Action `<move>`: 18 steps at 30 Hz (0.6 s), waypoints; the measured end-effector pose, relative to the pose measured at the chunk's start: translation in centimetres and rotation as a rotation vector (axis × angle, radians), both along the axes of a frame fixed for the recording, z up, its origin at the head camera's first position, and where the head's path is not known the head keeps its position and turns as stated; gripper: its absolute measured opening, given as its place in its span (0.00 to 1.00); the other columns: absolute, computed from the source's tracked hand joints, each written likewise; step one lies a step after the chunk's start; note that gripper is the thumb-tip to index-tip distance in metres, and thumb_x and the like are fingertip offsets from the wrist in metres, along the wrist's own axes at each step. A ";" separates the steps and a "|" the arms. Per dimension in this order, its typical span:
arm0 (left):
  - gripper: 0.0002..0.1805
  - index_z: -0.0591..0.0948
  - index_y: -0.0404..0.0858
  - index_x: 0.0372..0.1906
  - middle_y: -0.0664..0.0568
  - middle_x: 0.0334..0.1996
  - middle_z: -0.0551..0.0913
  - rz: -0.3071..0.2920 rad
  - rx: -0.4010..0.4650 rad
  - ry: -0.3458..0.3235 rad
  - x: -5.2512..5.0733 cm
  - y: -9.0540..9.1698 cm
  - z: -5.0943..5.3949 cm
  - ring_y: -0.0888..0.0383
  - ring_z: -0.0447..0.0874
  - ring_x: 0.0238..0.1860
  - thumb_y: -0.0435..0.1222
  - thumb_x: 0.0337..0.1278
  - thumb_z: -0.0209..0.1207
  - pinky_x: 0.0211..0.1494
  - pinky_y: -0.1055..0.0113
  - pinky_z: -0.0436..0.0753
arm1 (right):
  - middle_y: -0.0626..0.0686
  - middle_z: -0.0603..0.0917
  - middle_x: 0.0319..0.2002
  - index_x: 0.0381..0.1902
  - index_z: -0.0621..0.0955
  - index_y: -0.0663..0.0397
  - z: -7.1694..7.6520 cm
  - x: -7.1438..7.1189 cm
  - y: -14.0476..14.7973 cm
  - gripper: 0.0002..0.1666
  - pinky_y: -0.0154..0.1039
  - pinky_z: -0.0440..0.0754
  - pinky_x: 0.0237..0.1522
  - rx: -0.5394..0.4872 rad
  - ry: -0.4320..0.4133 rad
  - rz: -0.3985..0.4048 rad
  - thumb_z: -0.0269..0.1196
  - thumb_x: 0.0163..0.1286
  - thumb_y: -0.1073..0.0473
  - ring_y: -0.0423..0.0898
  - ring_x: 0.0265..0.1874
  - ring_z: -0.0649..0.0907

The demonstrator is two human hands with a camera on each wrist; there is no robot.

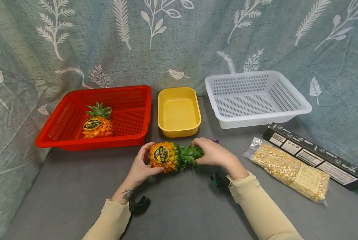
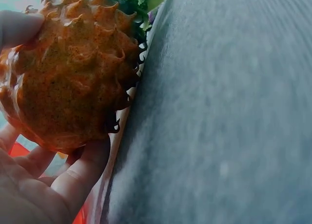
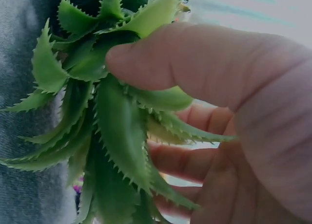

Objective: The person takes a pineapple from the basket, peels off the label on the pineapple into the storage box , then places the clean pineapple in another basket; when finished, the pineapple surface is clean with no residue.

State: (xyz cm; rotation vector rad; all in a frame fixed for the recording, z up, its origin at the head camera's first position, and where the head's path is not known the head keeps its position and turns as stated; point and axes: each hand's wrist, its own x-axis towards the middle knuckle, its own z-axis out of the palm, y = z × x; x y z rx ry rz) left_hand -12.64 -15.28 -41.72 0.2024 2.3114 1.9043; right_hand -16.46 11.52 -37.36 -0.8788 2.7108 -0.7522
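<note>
A pineapple [image 1: 170, 156] with a black oval label lies sideways over the grey table, its crown pointing right. My left hand [image 1: 140, 167] grips its rounded base, thumb and fingers on opposite sides of the spiky orange skin [image 2: 73, 78]. On the other end, my right hand [image 1: 212, 153] holds the green leaves [image 3: 122, 131], the thumb pressed on top and the fingers curled behind. Past the right hand a small purple thing [image 1: 217, 141] peeks out, mostly hidden. A second labelled pineapple [image 1: 98, 127] sits inside the red basket [image 1: 99, 144] at the back left.
Behind the hands stands a yellow tub [image 1: 179, 132], with a white basket [image 1: 257, 119] to its right. A bag of corn kernels [image 1: 287, 166] lies at the right against a long black box [image 1: 314, 155]. A patterned curtain [image 1: 179, 43] hangs behind the table.
</note>
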 end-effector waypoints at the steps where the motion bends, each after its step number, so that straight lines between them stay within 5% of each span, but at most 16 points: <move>1: 0.47 0.57 0.35 0.67 0.39 0.60 0.61 -0.005 0.002 0.000 0.0 0.1 0.0 0.48 0.65 0.50 0.21 0.37 0.67 0.42 0.62 0.79 | 0.55 0.78 0.46 0.47 0.75 0.57 0.1 0.0 0.0 0.25 0.44 0.74 0.48 0.005 -0.011 -0.002 0.68 0.49 0.61 0.49 0.46 0.77; 10: 0.46 0.58 0.35 0.66 0.38 0.58 0.62 -0.015 0.023 0.013 0.2 0.6 -0.1 0.51 0.67 0.46 0.21 0.37 0.66 0.36 0.69 0.80 | 0.59 0.69 0.61 0.56 0.72 0.55 1.8 0.4 1.3 0.35 0.54 0.69 0.57 0.009 -0.062 -0.015 0.69 0.49 0.56 0.58 0.60 0.69; 13: 0.46 0.57 0.35 0.66 0.39 0.58 0.61 -0.021 0.032 -0.003 0.1 0.8 -0.1 0.50 0.67 0.47 0.21 0.37 0.66 0.38 0.69 0.79 | 0.61 0.63 0.65 0.56 0.71 0.57 2.5 0.2 1.9 0.34 0.56 0.67 0.59 -0.164 -0.061 -0.046 0.69 0.50 0.58 0.60 0.63 0.65; 18: 0.46 0.56 0.35 0.66 0.40 0.58 0.61 -0.018 0.068 -0.032 -0.2 0.8 -0.1 0.53 0.67 0.47 0.20 0.36 0.65 0.40 0.70 0.79 | 0.63 0.72 0.57 0.50 0.73 0.64 3.6 0.3 0.5 0.24 0.53 0.72 0.55 -0.547 -0.125 -0.176 0.65 0.56 0.64 0.58 0.56 0.73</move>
